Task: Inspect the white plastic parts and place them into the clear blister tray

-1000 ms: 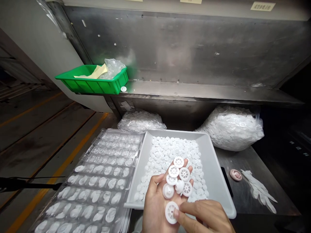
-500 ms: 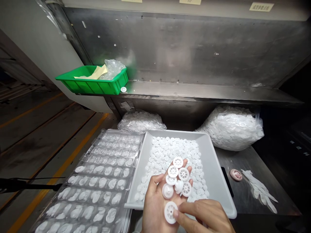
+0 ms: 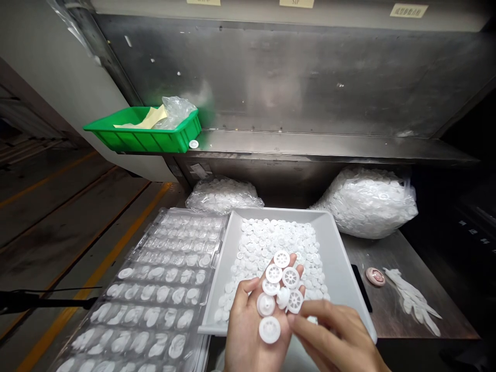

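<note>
Palm up, my left hand (image 3: 251,330) is slightly cupped and holds several small white plastic wheels (image 3: 290,277) with spokes. One wheel (image 3: 269,329) lies by itself nearer the wrist, and another shows a raised hub (image 3: 265,304). My right hand (image 3: 337,330) is at the edge of the left palm, its thumb and index finger drawn together beside the wheels. Whether anything sits between those fingertips is hidden. Beneath both hands is a grey tray (image 3: 344,274) holding many more white wheels (image 3: 271,232).
Left of the tray lies a stack of clear blister trays (image 3: 155,279) filled with white pieces. Bags of white parts (image 3: 225,195) (image 3: 372,204) stand behind. A green bin (image 3: 143,137) and a loose wheel (image 3: 194,144) are on the shelf. White gloves (image 3: 413,299) and a pink round object (image 3: 375,276) lie right.
My right fingers have drawn away from the wheel nearest the wrist, up and right to the palm's edge. That wheel now lies flatter and slightly higher. The view has shifted slightly.
</note>
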Action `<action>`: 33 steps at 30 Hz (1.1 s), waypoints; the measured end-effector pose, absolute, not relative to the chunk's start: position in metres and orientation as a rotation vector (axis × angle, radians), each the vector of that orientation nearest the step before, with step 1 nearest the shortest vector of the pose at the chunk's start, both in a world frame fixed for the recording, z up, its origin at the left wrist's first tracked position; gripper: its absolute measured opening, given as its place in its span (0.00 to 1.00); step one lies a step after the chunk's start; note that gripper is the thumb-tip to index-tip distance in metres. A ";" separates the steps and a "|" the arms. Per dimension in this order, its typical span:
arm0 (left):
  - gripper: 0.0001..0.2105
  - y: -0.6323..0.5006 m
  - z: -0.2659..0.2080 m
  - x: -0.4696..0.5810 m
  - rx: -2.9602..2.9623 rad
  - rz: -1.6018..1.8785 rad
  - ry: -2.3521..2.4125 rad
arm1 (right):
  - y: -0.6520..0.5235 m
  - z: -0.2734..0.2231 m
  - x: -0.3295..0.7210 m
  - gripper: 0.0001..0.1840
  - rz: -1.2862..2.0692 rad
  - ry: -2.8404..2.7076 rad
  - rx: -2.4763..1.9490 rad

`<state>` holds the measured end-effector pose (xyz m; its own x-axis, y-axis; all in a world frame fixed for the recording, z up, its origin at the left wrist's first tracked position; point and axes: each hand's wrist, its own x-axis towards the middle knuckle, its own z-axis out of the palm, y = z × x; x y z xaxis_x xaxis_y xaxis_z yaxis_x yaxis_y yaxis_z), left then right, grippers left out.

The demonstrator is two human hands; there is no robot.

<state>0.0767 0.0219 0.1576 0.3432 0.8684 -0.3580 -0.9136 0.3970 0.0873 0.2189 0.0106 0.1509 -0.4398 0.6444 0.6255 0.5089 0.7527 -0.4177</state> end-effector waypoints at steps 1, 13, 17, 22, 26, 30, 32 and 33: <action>0.24 0.022 0.158 0.077 -0.122 1.158 0.375 | 0.015 0.153 0.221 0.13 0.197 -2.154 -0.878; 0.20 0.020 0.154 0.077 -0.140 1.161 0.350 | 0.029 0.158 0.221 0.03 0.905 -1.779 -1.042; 0.18 0.018 0.150 0.077 -0.150 1.180 0.287 | 0.037 0.150 0.222 0.10 1.404 -1.176 -1.189; 0.18 0.016 0.151 0.078 -0.117 1.144 0.281 | 0.044 0.142 0.216 0.17 1.613 -0.908 -1.116; 0.18 0.015 0.153 0.081 -0.109 1.135 0.297 | 0.042 0.141 0.212 0.18 1.644 -0.837 -1.104; 0.18 0.013 0.150 0.081 -0.114 1.113 0.297 | 0.041 0.138 0.212 0.19 1.645 -0.812 -1.126; 0.18 0.013 0.149 0.081 -0.112 1.109 0.326 | 0.041 0.136 0.212 0.19 1.646 -0.809 -1.136; 0.18 0.013 0.149 0.080 -0.115 1.107 0.346 | 0.041 0.135 0.212 0.19 1.647 -0.809 -1.141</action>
<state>0.0804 0.0131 0.1494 0.4000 0.8553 -0.3294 -0.8907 0.4475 0.0800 0.2119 0.0411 0.1350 -0.1225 0.9409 -0.3158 -0.3257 -0.3386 -0.8828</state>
